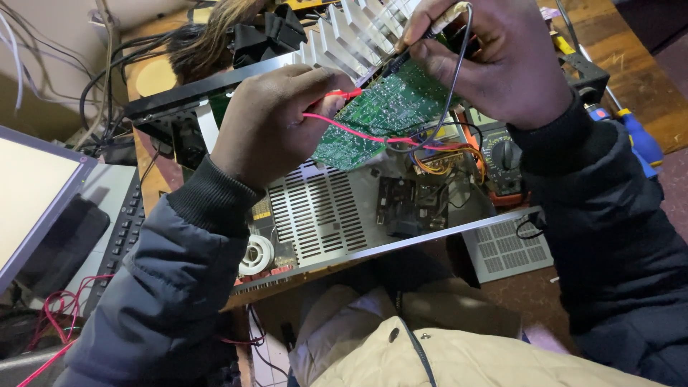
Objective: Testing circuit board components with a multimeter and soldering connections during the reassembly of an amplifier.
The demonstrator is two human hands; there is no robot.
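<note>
At the centre of the frame, above an opened metal chassis [322, 215], both hands work over a green circuit board [380, 115] that is tilted up out of the case. The left hand [276, 122], coming in from the lower left in a dark padded sleeve, is curled with its back to the camera; its grip is pinched shut on a red probe [345, 94], whose tip touches the left part of the board, and a red wire [344, 129] trails from it across the board's lower edge. The right hand [487, 61], entering from the right of the frame, bends down at the wrist; its grip is closed around a black probe [408, 50] held against the board's upper edge, with a black wire [459, 72] looping down past the palm.

Room is tight: a finned silver heat sink [358, 32] stands just behind the board at the top centre, the chassis's front rail [401, 244] runs diagonally just below the hands, and a knot of orange and black leads [437, 154] lies beside the board's lower right corner.

To the right, partly hidden by the right wrist, sits an orange-cased meter [502, 161] with a round dial. A blue-handled screwdriver [638, 136] lies at the right edge on the wooden worktop [623, 43]. At the far left a light monitor screen [29, 193] leans over a dark keyboard [125, 229].
</note>
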